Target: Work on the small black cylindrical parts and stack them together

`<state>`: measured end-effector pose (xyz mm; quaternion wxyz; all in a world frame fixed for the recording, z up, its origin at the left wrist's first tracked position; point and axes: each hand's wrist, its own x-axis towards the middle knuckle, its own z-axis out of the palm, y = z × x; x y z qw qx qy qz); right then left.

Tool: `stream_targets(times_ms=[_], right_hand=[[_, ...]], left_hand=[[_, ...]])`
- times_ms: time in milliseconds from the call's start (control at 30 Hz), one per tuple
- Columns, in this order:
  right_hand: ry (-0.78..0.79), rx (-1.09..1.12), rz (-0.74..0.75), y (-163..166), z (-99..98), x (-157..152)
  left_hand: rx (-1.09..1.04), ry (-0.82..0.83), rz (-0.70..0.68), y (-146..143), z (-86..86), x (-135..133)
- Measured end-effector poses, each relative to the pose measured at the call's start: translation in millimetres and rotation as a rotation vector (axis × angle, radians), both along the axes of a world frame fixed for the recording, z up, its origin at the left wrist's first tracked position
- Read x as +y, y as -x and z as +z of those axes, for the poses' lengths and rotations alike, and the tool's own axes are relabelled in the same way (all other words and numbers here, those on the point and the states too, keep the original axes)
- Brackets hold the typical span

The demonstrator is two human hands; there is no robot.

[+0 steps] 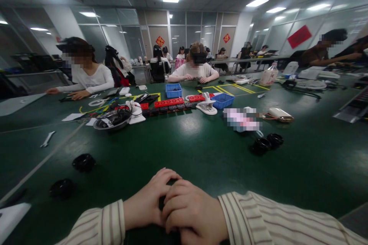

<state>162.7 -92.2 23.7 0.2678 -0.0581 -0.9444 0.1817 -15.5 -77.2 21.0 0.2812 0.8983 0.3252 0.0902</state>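
Close to the near edge, my left hand point(146, 201) and my right hand point(192, 210) meet, both with curled fingers. A sliver of something black point(161, 201) shows between them; my fingers cover most of it, so its kind cannot be made out. The right hand's fingers overlap the left fingertips. To the left on the green table point(184, 153) lie two black round parts, one farther point(84, 162) and one nearer point(62, 188). Two similar black round parts point(261, 144) sit side by side at the right.
Beyond my hands are a bowl of cables point(112, 120), red power strips point(169, 102), a white clamp point(207, 106) and blue bins point(222, 101). A wrench point(47, 139) lies left; a power bank point(280, 115) lies right. Several people sit around the tables.
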Motion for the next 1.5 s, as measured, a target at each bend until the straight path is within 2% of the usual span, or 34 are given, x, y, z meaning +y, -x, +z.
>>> stream_targets(times_ms=[133,233,367,433,500,600,667,733,900,1033,1133,1500], right_hand=[[0.003,0.003,0.086,1.2,-3.6,-0.6],[0.010,0.070,0.062,1.3,-1.4,-2.3],[0.053,0.100,-0.201,1.0,5.1,-5.1],[0.055,-0.006,-0.344,1.2,7.3,-5.3],[0.045,-0.141,-0.413,1.2,8.3,-4.3],[0.070,-0.175,-0.353,-0.5,9.8,-1.5],[0.143,-0.062,-0.299,-3.6,11.6,1.2],[0.239,0.079,-0.320,-7.7,13.6,5.6],[0.333,0.250,-0.565,-17.2,10.5,31.1],[0.407,0.198,-0.807,-24.7,-0.4,56.8],[0.423,0.163,-0.909,-31.4,-6.1,69.9],[0.397,0.017,-0.918,-47.8,-14.3,86.8]], left_hand=[[0.043,0.047,-0.003,2.7,1.8,2.1],[0.043,0.025,0.012,3.4,0.0,0.5],[0.015,-0.014,0.040,2.7,-3.5,-2.4],[-0.007,-0.022,0.042,1.5,-3.3,-3.4],[-0.019,-0.022,0.044,0.2,-1.7,-4.1],[-0.028,-0.011,0.061,-0.4,1.0,-4.9],[-0.037,0.001,0.083,0.3,2.0,-5.4],[-0.039,0.013,0.107,1.2,2.3,-6.0],[-0.016,-0.040,0.218,1.5,1.9,-7.7],[-0.009,-0.085,0.309,1.0,0.4,-8.2],[-0.018,-0.118,0.334,2.0,-1.3,-7.7],[-0.051,-0.159,0.343,5.1,-1.5,-8.7]])
